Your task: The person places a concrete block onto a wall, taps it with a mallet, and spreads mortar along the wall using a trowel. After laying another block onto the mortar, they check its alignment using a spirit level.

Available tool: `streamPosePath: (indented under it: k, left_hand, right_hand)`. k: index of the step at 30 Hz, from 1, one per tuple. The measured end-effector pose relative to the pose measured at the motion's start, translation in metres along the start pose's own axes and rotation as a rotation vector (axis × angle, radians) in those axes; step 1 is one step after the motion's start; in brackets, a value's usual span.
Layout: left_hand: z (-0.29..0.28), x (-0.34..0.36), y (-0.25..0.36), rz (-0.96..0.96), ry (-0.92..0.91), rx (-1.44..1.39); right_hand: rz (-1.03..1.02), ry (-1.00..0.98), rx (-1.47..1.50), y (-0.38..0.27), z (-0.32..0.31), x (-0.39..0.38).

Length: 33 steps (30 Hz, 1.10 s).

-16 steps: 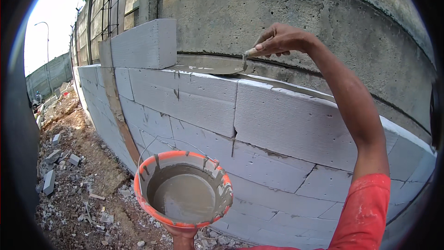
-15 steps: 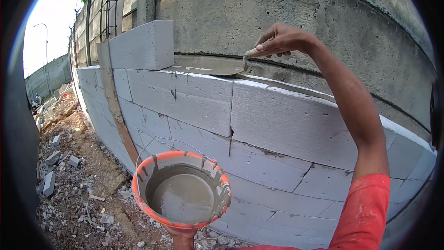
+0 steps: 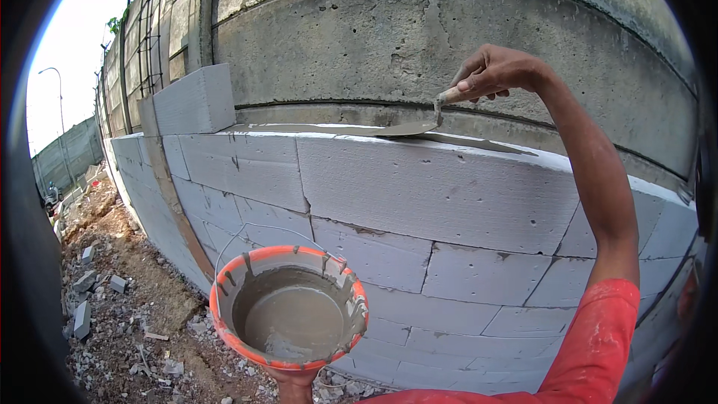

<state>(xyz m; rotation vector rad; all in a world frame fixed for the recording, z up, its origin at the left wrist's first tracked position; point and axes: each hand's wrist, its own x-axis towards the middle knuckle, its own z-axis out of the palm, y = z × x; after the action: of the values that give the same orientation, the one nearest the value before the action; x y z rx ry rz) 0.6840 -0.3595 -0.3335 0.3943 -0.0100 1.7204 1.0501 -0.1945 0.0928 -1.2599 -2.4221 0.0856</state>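
Note:
My right hand [image 3: 499, 75] is closed round the handle of a trowel [image 3: 409, 129]. Its flat blade lies on the grey mortar [image 3: 479, 142] along the top of the white block wall [image 3: 437, 187]. Below, at the lower left, my left hand [image 3: 296, 389] holds up an orange-rimmed bucket [image 3: 263, 363] from underneath; its fingers are hidden by the bucket. Wet grey mortar [image 3: 295, 322] fills the bottom of the bucket, and drips of it streak the inner wall. A single block [image 3: 196, 101] stands on the wall's top course, left of the trowel.
A tall concrete wall [image 3: 359, 45] rises close behind the blocks. An upright wooden board [image 3: 166, 172] leans against the block wall at left. Rubble and broken block pieces [image 3: 82, 319] cover the ground. Steel rebar [image 3: 152, 37] stands farther back.
My right hand has drawn the trowel to the right along the wall top, and mortar now lies behind it. The view has shifted right; the bucket stays in my left hand.

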Motion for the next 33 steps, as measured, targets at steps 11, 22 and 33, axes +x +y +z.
streamPosePath:
  k: [11, 22, 33]
  left_hand:
    - [0.049, 0.023, -0.049, -0.02, -0.101, 0.012]
    - [-0.048, -0.054, -0.08, -0.231, 0.126, 0.103]
    - [-0.057, -0.05, -0.101, -0.309, 0.145, 0.132]
  right_hand:
    - [0.186, 0.072, 0.083, 0.071, -0.052, -0.15]
    - [0.138, 0.365, -0.175, 0.107, -0.081, -0.249]
    - [0.167, 0.501, -0.386, 0.083, -0.037, -0.275]
